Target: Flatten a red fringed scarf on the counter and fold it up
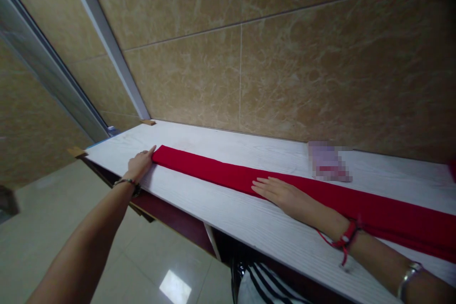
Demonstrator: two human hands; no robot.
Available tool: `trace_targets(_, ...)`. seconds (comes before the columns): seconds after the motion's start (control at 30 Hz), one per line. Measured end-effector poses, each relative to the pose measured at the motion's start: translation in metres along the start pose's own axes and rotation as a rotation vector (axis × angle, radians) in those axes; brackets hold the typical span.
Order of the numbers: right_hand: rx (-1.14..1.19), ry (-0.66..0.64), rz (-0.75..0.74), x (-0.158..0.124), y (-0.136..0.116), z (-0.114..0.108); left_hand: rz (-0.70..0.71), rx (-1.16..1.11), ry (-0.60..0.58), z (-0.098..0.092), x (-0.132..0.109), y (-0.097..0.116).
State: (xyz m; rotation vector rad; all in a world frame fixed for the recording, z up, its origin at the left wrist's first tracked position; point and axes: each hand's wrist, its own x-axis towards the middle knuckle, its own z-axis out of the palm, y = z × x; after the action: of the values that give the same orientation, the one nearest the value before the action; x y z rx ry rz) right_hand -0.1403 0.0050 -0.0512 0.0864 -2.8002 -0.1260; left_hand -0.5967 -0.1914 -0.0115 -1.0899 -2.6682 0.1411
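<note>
A long, folded strip of red cloth [210, 168] lies flat along the white tabletop, running from the left out past the right edge of the view. At its far left end is my left hand [140, 163], with a finger stretched along the short edge and touching it; the thumb's side is partly hidden. My right hand [280, 194] rests flat on the near side of the cloth around its middle, fingers extended and palm down. Beneath the right forearm, part of the cloth is covered.
The white table [199, 202] stands against a tan marbled tile wall [185, 80]. A blurred-out packet [326, 161] sits behind the cloth. Small wooden blocks [77, 152] are at the table's left corners. Striped fabric [265, 285] shows below the front edge.
</note>
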Motion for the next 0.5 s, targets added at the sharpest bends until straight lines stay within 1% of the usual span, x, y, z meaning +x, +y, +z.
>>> trace_targets(0.1,0.027,-0.015,0.008,-0.001,-0.001,0.000,-0.068,-0.051,-0.065,0.006,0.002,-0.004)
trace_targets(0.17,0.041,-0.005,0.013,-0.001,-0.001,-0.001,-0.072,-0.073,-0.085,0.005,0.004,-0.006)
trace_targets(0.23,0.051,0.004,0.024,-0.001,-0.002,-0.002,-0.061,-0.083,-0.088,-0.001,0.006,-0.002)
trace_targets(0.3,0.055,0.018,0.055,0.000,-0.002,-0.002,-0.010,-0.058,-0.070,-0.011,0.003,0.010)
trace_targets(0.33,0.054,0.026,0.076,0.000,-0.002,-0.002,0.042,-0.040,-0.068,-0.018,0.000,0.020)
trace_targets(0.4,0.051,0.033,0.119,0.001,-0.002,-0.003,0.236,-0.034,-0.099,-0.031,-0.010,0.049)
trace_targets(0.43,0.047,0.026,0.137,0.001,-0.002,-0.004,0.371,-0.071,-0.127,-0.037,-0.016,0.067)
trace_targets(0.47,0.041,0.011,0.150,0.001,-0.002,-0.005,0.536,-0.134,-0.153,-0.041,-0.023,0.087)
trace_targets(0.5,0.035,-0.010,0.159,0.000,-0.003,-0.007,0.667,-0.207,-0.161,-0.044,-0.030,0.106)
